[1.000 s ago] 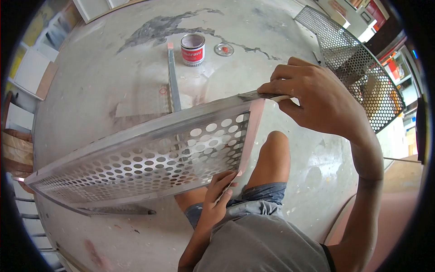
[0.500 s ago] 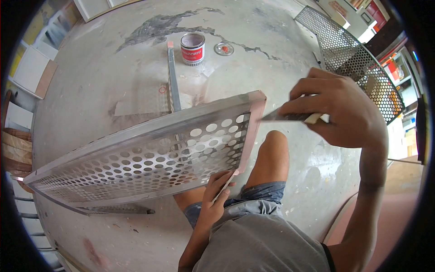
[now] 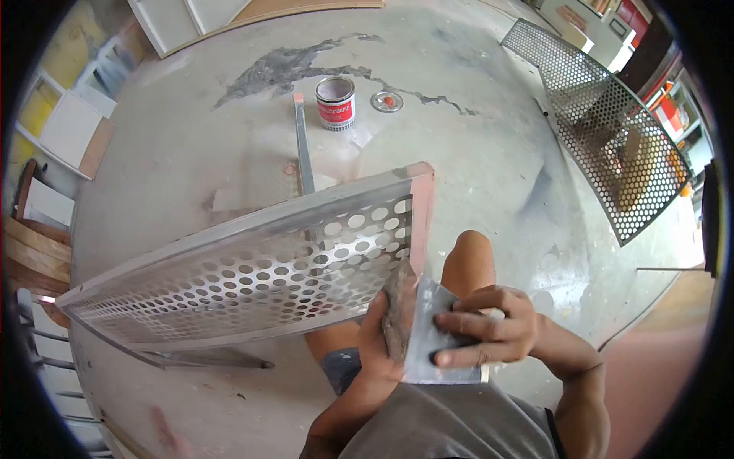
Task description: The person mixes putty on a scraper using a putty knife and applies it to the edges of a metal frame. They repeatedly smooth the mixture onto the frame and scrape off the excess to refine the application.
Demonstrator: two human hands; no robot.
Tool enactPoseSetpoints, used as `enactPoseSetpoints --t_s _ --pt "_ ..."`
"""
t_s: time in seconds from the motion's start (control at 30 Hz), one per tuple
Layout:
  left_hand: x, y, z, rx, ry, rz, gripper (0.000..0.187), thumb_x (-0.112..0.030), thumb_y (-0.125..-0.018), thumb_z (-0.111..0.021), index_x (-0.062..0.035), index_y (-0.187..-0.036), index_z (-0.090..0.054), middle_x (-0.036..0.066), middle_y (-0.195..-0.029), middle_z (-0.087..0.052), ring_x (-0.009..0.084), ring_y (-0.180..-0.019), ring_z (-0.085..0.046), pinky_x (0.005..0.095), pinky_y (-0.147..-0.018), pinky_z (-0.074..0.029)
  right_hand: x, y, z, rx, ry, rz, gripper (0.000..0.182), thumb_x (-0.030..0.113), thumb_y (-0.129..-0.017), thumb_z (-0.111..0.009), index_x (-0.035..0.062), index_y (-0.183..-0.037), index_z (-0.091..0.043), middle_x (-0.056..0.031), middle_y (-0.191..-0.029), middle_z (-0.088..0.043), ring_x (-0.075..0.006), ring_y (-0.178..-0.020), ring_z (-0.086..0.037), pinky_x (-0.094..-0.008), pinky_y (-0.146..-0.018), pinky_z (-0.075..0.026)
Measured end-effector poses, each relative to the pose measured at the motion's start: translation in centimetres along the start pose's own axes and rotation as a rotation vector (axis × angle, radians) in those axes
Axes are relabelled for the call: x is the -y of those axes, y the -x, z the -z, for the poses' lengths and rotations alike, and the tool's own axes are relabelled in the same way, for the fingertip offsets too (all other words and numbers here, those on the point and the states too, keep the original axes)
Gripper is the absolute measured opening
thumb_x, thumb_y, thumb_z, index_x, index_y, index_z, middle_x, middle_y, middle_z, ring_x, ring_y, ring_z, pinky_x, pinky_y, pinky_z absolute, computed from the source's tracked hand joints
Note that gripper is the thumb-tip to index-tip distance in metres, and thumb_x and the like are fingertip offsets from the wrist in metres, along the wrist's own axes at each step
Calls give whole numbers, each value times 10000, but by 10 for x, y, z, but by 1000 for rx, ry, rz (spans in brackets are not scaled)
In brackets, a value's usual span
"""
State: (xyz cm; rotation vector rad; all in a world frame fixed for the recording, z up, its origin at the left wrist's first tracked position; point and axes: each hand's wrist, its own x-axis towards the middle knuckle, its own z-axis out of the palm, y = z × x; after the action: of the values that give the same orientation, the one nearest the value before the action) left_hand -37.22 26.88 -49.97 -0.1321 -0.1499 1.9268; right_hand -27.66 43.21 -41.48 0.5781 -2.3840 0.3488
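Observation:
My left hand (image 3: 376, 336) is closed around a dark, worn putty plate (image 3: 396, 310), just below the right end of the perforated metal panel (image 3: 260, 287). Against that plate lies the edge of a wide grey metal scraper (image 3: 432, 336), which my right hand (image 3: 489, 329) grips with its fingers spread over the blade. Pink filler (image 3: 421, 214) covers the panel's right end frame. The panel slants across the view, its holes showing the floor behind.
An open tin with a red label (image 3: 336, 107) stands on the floor beyond the panel, its round lid (image 3: 387, 102) beside it. A metal bar (image 3: 303, 145) runs toward the panel. Another perforated panel (image 3: 604, 122) is at the upper right. White chairs (image 3: 57, 359) line the left edge.
My right hand has come down and left from beside the panel's upper corner, bringing the scraper to the plate. My left hand has turned the plate up, and the view has shifted slightly.

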Motion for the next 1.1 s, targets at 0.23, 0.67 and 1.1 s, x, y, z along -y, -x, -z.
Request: enactPoseSetpoints --t_s 0.23,0.67,1.1 --pt "2 44 38 105 -353 -146 554 -392 -953 -508 51 -1281 -458 156 -1139 -607 242 -1043 -604 358 -881 -498 -5 39 2 371 259 -228 536 162 -748 -646 222 -1280 -617 -4 -1166 -617 -197 -916 -553 -296 -783 -487" --pt "4 65 25 -211 -563 -362 378 -329 -962 -500 -50 -1211 -555 81 -1118 -622 204 -1007 -597 378 -848 -495 -31 -1 -75 -81 526 -597 745 -30 -672 -590 155 -1387 -489 -53 -1351 -474 -285 -1218 -448 -411 -972 -429" --pt "-12 75 51 -312 -637 -472 408 -283 -959 -509 -18 -1269 -520 96 -1164 -611 211 -1085 -569 353 -936 -447 -15 24 -94 -81 532 -655 690 -13 -687 -581 130 -1359 -518 -57 -1363 -471 -292 -1218 -445 -409 -996 -401"
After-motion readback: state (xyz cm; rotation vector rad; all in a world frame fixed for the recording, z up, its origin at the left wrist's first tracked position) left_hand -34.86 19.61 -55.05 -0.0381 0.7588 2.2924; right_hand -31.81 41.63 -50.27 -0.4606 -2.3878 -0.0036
